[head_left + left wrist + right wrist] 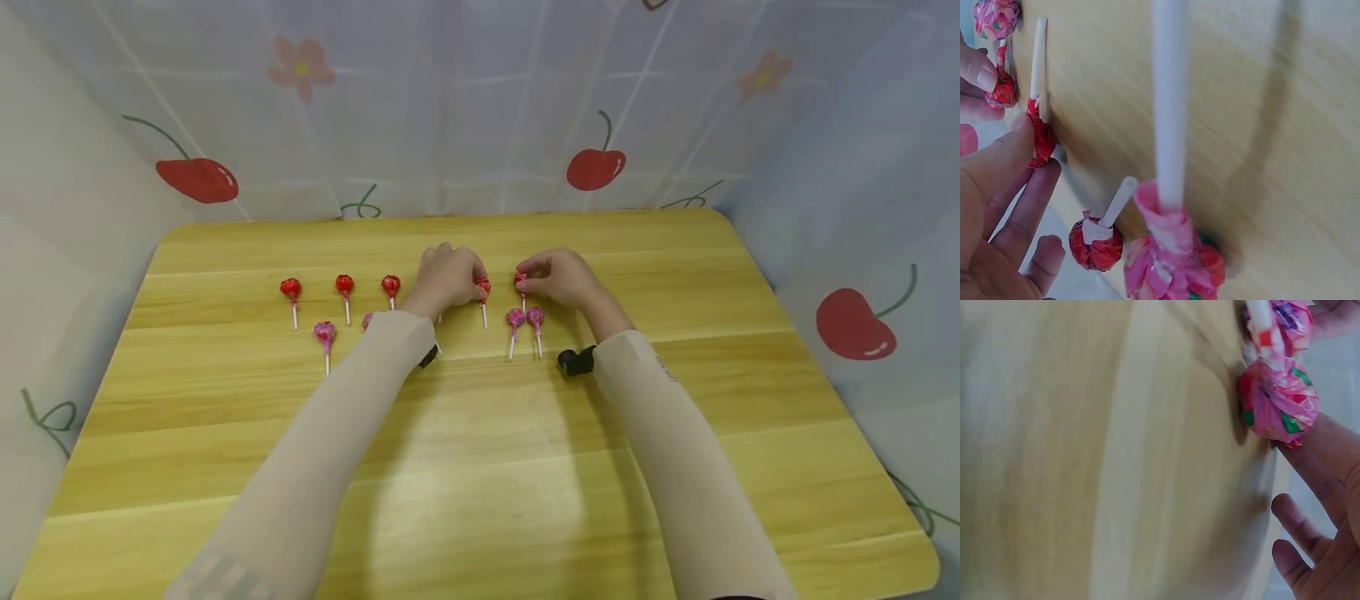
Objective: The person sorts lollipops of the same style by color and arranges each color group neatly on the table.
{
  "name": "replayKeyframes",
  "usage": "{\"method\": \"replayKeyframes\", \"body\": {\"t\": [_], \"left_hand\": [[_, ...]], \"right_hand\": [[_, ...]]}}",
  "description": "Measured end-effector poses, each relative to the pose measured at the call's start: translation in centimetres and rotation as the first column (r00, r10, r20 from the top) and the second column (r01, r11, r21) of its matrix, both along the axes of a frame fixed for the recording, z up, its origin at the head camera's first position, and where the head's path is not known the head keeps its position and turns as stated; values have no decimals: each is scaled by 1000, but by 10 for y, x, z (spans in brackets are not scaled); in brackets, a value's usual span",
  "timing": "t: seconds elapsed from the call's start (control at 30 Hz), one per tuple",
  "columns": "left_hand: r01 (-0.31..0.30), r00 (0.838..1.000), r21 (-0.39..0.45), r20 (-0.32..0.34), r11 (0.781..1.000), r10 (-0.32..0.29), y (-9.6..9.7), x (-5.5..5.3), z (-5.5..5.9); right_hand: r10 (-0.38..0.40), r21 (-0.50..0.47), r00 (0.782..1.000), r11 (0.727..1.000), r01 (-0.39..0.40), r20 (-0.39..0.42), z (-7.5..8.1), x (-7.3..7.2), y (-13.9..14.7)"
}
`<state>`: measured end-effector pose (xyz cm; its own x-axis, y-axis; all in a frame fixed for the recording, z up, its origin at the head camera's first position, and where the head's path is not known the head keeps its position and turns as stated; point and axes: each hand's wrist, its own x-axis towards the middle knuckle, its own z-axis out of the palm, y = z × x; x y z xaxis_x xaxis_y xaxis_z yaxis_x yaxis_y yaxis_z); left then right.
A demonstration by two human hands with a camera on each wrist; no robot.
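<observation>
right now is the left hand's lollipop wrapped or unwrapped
Wrapped: the lollipop has red wrapper over its head, gathered round the white stick.

Your head camera looks forward and down from above the tabletop [480,517]'s near edge, set back enough to include both far corners. Your left wrist camera looks closely from the palm side of your left hand [997,206], turned sideways, the far edge slanting through the lower left. Your right wrist camera sits similarly near your right hand [1329,506], the far edge at right. Head and left wrist views share both hands and the red-wrapped lollipop [1042,140] between your left fingers.
</observation>
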<state>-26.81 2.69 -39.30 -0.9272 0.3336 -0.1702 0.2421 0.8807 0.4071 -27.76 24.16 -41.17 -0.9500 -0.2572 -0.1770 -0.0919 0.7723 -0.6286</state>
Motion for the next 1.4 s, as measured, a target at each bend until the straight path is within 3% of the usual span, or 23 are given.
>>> {"method": "replayKeyframes", "body": {"t": [0.3, 0.53, 0.67, 0.87, 1.03, 1.2, 1.3, 1.4], "left_hand": [[12, 1000, 0, -1, 1000, -12, -1, 2, 4], [71, 997, -50, -36, 996, -73, 2, 1, 1], [74, 996, -57, -45, 996, -76, 2, 1, 2], [66, 996, -29, -65, 997, -68, -9, 6, 15], [72, 993, 67, -100, 995, -66, -34, 16, 44], [-10, 995, 196, -94, 980, 29, -78, 37, 70], [-91, 989, 260, -91, 961, 118, -111, 51, 74], [-163, 975, 299, -99, 940, 200, -142, 64, 65]], "right_hand": [[18, 49, 999, 999, -16, -36, 1, 0, -2], [22, 56, 998, 998, -19, -51, 3, 5, 0], [21, 62, 998, 998, -18, -53, 5, 6, -1], [26, 68, 999, 997, -24, -25, 5, 5, -5], [-7, 50, 999, 999, 9, -54, 11, 6, -5], [43, 0, 991, 999, -43, -130, 31, 14, -21], [108, -17, 979, 994, -112, -171, 43, 22, -42], [183, -20, 961, 981, -192, -206, 51, 32, -68]]}}
